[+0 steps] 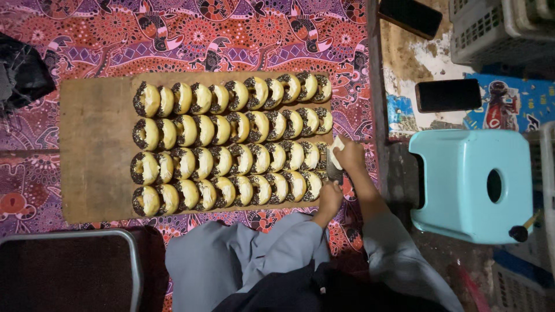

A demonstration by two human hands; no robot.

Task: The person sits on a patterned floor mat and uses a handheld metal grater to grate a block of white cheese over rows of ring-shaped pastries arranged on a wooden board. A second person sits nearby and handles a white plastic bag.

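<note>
Head view: we are seeing four full rows of doughnuts lying on the board; right hand is gripping white paper, left hand is touching the last row, grip unclear.

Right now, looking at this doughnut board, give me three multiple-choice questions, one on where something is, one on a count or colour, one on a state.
1. Where are the hands relative to the wooden board?
A. At its right end
B. At its left end
C. Over its middle

2. How many rows of doughnuts lie on the board?
A. Two
B. Four
C. Six

3. What is the state of the board's left part?
A. Stacked with doughnuts
B. Covered by a cloth
C. Bare wood

Answers: 1 A, the left hand and right hand sit by the right-end doughnuts. 2 B, four rows run across it. 3 C, no doughnuts lie there.
</note>
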